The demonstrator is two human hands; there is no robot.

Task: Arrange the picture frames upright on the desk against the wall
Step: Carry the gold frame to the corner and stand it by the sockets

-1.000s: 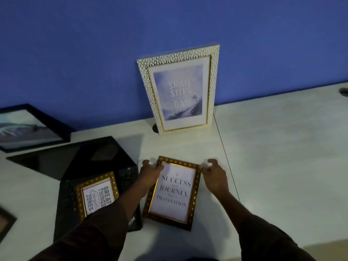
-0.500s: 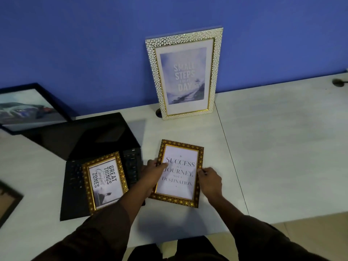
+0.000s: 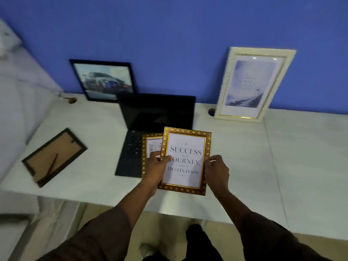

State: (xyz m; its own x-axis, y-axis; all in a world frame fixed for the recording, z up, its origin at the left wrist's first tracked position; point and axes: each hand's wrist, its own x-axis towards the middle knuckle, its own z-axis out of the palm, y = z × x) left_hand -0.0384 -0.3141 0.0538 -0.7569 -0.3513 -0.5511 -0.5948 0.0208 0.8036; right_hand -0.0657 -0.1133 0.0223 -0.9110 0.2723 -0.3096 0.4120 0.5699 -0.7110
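Both hands, left (image 3: 157,165) and right (image 3: 216,171), are keeping a clenched grip on the gold frame (image 3: 185,161) reading "SUCCESS IS A JOURNEY, NOT A DESTINATION", hovering over the bench's (image 3: 282,157) near edge, beside the laptop (image 3: 150,119).

A deep blue wall (image 3: 169,34) rises behind the pale white table (image 3: 301,157). Beige floor (image 3: 169,223) shows below its front edge. The light is dim.

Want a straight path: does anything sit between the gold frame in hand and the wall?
Yes. The open laptop sits straight behind the gold frame both hands hold. The wall right of it, before the white frame, looks free.
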